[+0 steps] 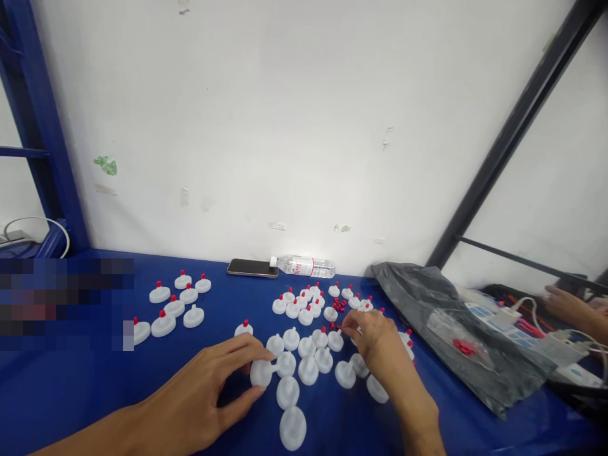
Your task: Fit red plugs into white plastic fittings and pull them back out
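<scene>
My left hand (209, 392) pinches a white plastic nozzle lid (261, 373) between thumb and fingers, its spout pointing right without a red tip. My right hand (375, 339) has its thumb and fingertips pressed together beside small loose red caps (339, 305); what is between them is too small to make out. Just below those fingertips stands a white lid (335, 342). Several bare white lids, such as one (308, 371), spread between my hands. Behind them is a group of lids with red caps on their spouts (306, 316).
More red-tipped lids (163, 324) stand at the left. A phone (253, 268) and a water bottle (304, 265) lie by the wall. On the right are a grey plastic bag (413, 291), a clear bag of red caps (463, 342), power strips (560, 347) and another person's hand (572, 305).
</scene>
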Available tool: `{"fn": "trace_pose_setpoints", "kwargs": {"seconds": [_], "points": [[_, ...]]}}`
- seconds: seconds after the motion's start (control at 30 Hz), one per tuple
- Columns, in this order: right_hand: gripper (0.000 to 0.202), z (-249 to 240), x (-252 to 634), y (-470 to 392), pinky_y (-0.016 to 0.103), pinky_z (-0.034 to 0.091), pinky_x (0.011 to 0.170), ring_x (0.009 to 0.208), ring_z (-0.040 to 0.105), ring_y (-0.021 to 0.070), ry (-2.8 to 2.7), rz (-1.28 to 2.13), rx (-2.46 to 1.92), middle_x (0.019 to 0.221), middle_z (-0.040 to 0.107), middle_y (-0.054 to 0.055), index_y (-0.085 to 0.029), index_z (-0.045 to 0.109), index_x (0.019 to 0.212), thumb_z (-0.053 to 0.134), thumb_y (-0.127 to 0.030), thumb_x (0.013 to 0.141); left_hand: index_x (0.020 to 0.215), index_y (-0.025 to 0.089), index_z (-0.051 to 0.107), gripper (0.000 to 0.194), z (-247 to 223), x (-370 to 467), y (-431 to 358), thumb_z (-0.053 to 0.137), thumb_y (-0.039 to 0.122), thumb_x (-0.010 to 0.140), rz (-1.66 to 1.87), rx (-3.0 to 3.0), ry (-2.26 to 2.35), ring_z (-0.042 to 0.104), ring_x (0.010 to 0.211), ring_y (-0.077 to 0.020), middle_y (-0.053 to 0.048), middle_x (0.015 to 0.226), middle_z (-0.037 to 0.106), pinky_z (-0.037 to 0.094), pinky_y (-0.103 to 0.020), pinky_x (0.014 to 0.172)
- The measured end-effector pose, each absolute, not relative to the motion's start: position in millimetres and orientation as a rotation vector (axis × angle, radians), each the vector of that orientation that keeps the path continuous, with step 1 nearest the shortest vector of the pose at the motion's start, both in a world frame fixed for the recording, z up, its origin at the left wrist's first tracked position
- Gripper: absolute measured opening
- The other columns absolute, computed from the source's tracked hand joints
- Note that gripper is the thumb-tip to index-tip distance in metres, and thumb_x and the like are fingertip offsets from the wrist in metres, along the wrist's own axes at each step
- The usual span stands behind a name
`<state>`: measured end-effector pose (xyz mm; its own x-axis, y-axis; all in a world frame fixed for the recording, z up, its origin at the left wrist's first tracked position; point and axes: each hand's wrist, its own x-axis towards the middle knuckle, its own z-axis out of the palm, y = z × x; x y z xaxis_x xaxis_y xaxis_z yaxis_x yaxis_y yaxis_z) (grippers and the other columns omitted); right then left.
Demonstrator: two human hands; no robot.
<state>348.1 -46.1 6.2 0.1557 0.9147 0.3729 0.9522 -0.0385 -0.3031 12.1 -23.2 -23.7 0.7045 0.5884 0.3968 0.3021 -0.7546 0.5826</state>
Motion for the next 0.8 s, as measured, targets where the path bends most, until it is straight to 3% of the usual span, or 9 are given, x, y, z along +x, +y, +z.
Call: {"fn": "trace_pose_setpoints", "kwargs": {"seconds": [0.1,0.2,0.3,0.43,0.5,0.7,0.8], "points": [[0.019,17,337,-51,0.040,0.059,0.082,0.082,0.079,0.0262,-1.677,-0.094,-1.830,0.091,0.086,0.003,-0.030,0.079,0.089,0.063,-0.030,0.099,0.136,0.035,0.068,0.032,-25,12,-20,0.063,0.035,0.105,0.783,2.382,0.756,0.049,0.054,-0.0099,0.000,0.115,0.074,0.048,-0.023,0.052],[0.019,28,317,-62,0.040,0.062,0.087,0.090,0.081,0.0257,-1.564,0.099,-1.534,0.098,0.086,0.002,-0.029,0.080,0.097,0.069,-0.045,0.099,0.141,0.036,0.066,0.037,-28,10,-18,0.064,0.036,0.104,0.834,2.325,0.789,0.047,0.054,-0.0089,0.001,0.112,0.072,0.047,-0.021,0.051],[0.012,33,295,-72,0.041,0.061,0.096,0.096,0.080,0.0255,-1.686,0.304,-1.348,0.098,0.086,0.000,-0.031,0.082,0.094,0.080,-0.042,0.094,0.136,0.036,0.070,0.032,-28,8,-16,0.065,0.036,0.104,0.921,2.324,0.779,0.042,0.051,-0.0062,0.000,0.116,0.070,0.044,-0.020,0.048],[0.005,33,273,-81,0.040,0.064,0.095,0.097,0.080,0.0255,-1.878,0.379,-1.260,0.097,0.086,-0.002,-0.037,0.085,0.093,0.080,-0.036,0.094,0.133,0.038,0.072,0.031,-26,7,-16,0.069,0.034,0.103,1.013,2.355,0.758,0.037,0.049,-0.0050,0.002,0.111,0.069,0.041,-0.018,0.045],[0.014,34,266,-83,0.036,0.064,0.097,0.099,0.081,0.0240,-1.888,0.371,-1.217,0.098,0.087,-0.003,-0.043,0.085,0.099,0.077,-0.033,0.095,0.134,0.041,0.071,0.033,-26,7,-16,0.070,0.033,0.102,1.007,2.369,0.743,0.037,0.049,-0.0047,0.002,0.112,0.069,0.041,-0.018,0.045],[0.022,35,255,-83,0.037,0.064,0.094,0.093,0.082,0.0227,-1.909,0.361,-1.127,0.095,0.087,-0.005,-0.046,0.085,0.101,0.073,-0.028,0.094,0.138,0.040,0.071,0.036,-25,8,-23,0.068,0.032,0.103,0.976,2.354,0.783,0.048,0.056,-0.0059,0.000,0.117,0.069,0.047,-0.018,0.050],[0.022,31,254,-81,0.038,0.064,0.094,0.094,0.082,0.0229,-1.928,0.367,-1.097,0.096,0.087,-0.005,-0.046,0.084,0.104,0.073,-0.028,0.097,0.139,0.040,0.072,0.033,-22,8,-23,0.068,0.036,0.106,0.975,2.310,0.771,0.058,0.062,-0.0072,-0.001,0.124,0.071,0.057,-0.020,0.060]]}}
